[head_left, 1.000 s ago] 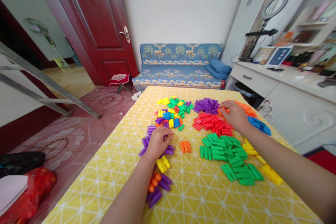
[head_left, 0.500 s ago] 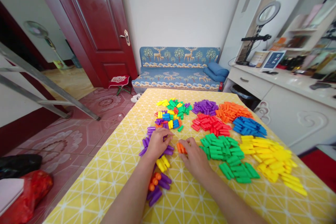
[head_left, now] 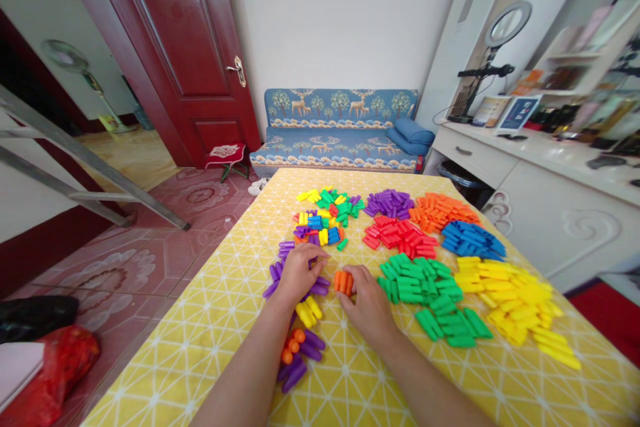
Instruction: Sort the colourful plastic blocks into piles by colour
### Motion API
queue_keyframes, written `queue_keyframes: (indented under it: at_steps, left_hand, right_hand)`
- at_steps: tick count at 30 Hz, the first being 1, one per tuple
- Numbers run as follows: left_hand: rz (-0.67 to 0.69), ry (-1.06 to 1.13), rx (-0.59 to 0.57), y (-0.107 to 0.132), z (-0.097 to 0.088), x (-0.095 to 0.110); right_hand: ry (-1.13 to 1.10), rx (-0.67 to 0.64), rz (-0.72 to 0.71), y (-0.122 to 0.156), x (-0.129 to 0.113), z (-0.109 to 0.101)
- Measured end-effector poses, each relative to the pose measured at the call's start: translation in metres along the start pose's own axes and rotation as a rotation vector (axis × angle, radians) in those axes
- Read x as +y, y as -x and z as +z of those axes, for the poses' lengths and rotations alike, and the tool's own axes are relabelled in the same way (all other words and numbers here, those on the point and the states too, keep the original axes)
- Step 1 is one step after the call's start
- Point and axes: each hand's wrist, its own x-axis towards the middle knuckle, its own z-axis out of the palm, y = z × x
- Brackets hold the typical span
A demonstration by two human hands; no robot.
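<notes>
My right hand [head_left: 369, 300] is closed on a cluster of short orange plastic tubes [head_left: 343, 282], thumb and fingertips gripping its right side. To its left, my left hand [head_left: 301, 271] hovers over or rests among purple tubes [head_left: 320, 287], its fingers stretched toward the orange cluster and its thumb apart; I see nothing held in it. Yellow tubes [head_left: 309, 311] lie just below that hand. Nearer me are an orange cluster [head_left: 293, 345] and more purple tubes [head_left: 294, 373].
Mixed-colour tubes [head_left: 320, 230] lie beyond my left hand. Sorted piles stand on the right: green [head_left: 425, 287], red [head_left: 400, 237], purple [head_left: 389, 203], orange [head_left: 443, 212], blue [head_left: 473, 240] and yellow [head_left: 515, 300]. A patterned yellow cloth [head_left: 220, 320] covers the table.
The orange cluster in my right hand has turned to show more of its tubes and shifted slightly left. My left hand has hardly moved.
</notes>
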Motion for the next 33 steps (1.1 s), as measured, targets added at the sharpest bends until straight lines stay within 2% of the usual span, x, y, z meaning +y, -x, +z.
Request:
queue_keyframes:
  at_steps: [6,17,20,22,24,26,28,33]
  left_hand:
    - [0.004,0.011,0.001,-0.001,0.000,0.001]
    - [-0.006,-0.009,0.000,-0.001,0.000,0.001]
    - [-0.006,0.000,-0.003,-0.001,-0.001,0.000]
    - [-0.008,0.002,-0.012,-0.001,-0.001,-0.001]
    - [-0.014,0.000,-0.015,-0.001,0.000,-0.001]
    - [-0.020,0.004,-0.012,0.000,0.000,-0.002]
    - [-0.022,0.015,-0.008,-0.001,0.000,-0.002]
    - [-0.024,0.037,-0.012,-0.001,-0.001,0.000]
  right_hand:
    - [-0.088,0.045,-0.093,0.002,0.002,0.005]
    - [-0.131,0.060,-0.108,0.002,0.002,0.004]
    - [-0.167,0.087,-0.104,0.000,0.001,-0.005]
    - [-0.161,0.110,-0.111,-0.008,0.005,-0.020]
    - [-0.103,0.141,-0.134,-0.026,0.018,-0.044]
    - [0.004,0.183,-0.143,-0.052,0.043,-0.074]
    - [0.127,0.245,-0.098,-0.082,0.079,-0.106]
    - [0.431,0.346,0.319,-0.140,0.172,-0.174]
